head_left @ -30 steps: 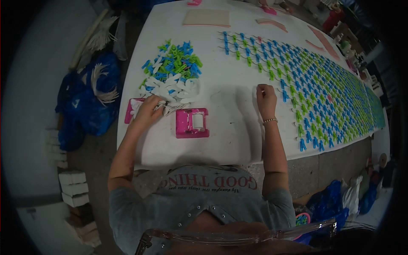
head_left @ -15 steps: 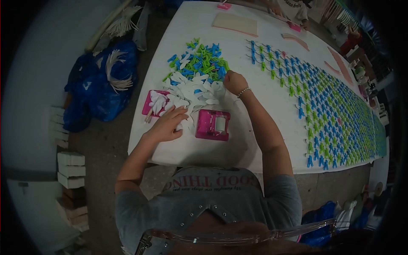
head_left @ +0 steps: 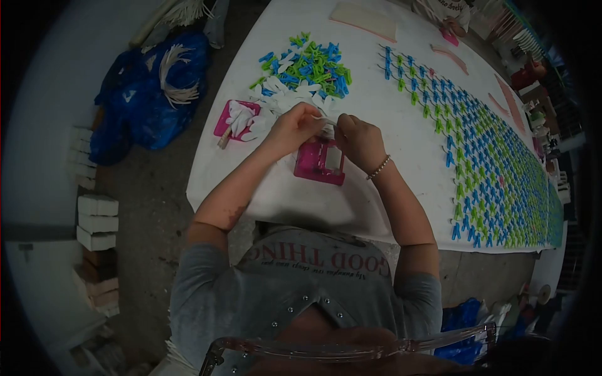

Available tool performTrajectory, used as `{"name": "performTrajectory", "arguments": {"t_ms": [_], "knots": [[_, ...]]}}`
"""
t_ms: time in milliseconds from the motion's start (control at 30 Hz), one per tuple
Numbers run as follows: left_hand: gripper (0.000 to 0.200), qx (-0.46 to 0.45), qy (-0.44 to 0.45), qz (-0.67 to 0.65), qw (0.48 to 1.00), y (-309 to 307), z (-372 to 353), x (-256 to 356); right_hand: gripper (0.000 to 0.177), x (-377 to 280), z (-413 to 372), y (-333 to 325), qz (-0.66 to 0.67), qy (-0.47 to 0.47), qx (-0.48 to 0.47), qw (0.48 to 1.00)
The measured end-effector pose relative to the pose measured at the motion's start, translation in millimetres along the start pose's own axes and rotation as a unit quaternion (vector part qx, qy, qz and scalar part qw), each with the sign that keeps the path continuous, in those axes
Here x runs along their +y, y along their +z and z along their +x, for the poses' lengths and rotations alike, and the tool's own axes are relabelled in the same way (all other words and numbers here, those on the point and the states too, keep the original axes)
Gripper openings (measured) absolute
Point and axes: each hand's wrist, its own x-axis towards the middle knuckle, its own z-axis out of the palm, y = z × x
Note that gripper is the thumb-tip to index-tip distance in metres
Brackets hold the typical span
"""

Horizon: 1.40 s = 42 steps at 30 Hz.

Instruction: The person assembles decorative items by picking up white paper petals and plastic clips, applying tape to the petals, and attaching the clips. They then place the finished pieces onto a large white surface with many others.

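Tabletop (head_left: 401,119), white and long, runs away from you to the right. Rows of blue and green plastic clips (head_left: 483,144) cover its right half. Blue plastic bags (head_left: 144,94) lie on the floor to the left. A loose heap of blue and green clips (head_left: 307,62) sits ahead of you, with a pile of white plastic pieces (head_left: 279,94) just beside it. Your left hand (head_left: 295,125) and right hand (head_left: 357,139) meet above a pink rectangular frame (head_left: 321,163). Your left hand pinches a small white plastic strip (head_left: 324,117). Your right hand is curled at its other end; its grip cannot be told.
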Motion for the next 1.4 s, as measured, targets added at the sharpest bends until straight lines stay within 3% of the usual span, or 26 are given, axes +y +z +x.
{"name": "performTrajectory", "arguments": {"t_ms": [100,167,200,267,400,467,767,1000,1100,1300,1367,1400], "knots": [[0.019,-0.052,-0.059,-0.066,0.995,14.8,1.3,8.1,0.015,-6.8,-17.9,-6.0,0.008,-0.054,0.001,0.999],[0.019,-0.073,-0.028,-0.016,0.997,15.5,-1.2,8.1,0.016,-4.2,-27.7,-10.6,0.247,0.041,-0.019,0.968],[0.019,-0.071,-0.031,-0.017,0.997,15.8,-3.4,8.6,0.016,0.2,-32.4,-9.1,0.248,0.042,-0.022,0.968],[0.017,-0.086,0.0,-0.035,0.996,15.8,-7.6,8.3,0.02,8.1,-41.9,-1.1,0.407,0.11,-0.038,0.906],[0.017,-0.092,0.002,0.009,0.996,11.9,-10.8,-0.6,0.019,6.2,-57.3,11.3,0.411,0.136,-0.068,0.899],[0.012,-0.099,0.016,0.08,0.992,8.7,-12.7,1.4,0.017,6.1,-59.8,20.2,0.335,0.092,-0.025,0.937],[0.011,-0.075,0.133,0.183,0.971,2.6,-19.3,-0.4,0.019,5.2,-56.5,29.5,0.275,0.001,0.036,0.961],[0.012,-0.12,0.199,0.258,0.938,16.5,-16.7,-16.9,0.016,26.3,-63.5,13.2,0.187,-0.058,-0.007,0.981],[0.012,-0.116,0.212,0.271,0.932,25.7,-16.1,-19.6,0.026,26.1,-62.1,5.7,0.16,-0.051,-0.011,0.986],[0.011,-0.113,0.218,0.265,0.932,37.3,-15.7,-19.9,0.033,19.3,-47.2,4.0,0.353,0.052,-0.007,0.934],[0.01,-0.084,0.214,0.227,0.946,39.0,-19.0,-21.8,0.042,18.5,-46.5,10.4,0.506,0.135,-0.038,0.851],[0.01,-0.083,0.213,0.228,0.946,39.1,-21.3,-20.9,0.042,16.3,-47.5,12.2,0.506,0.133,-0.039,0.851]]}}
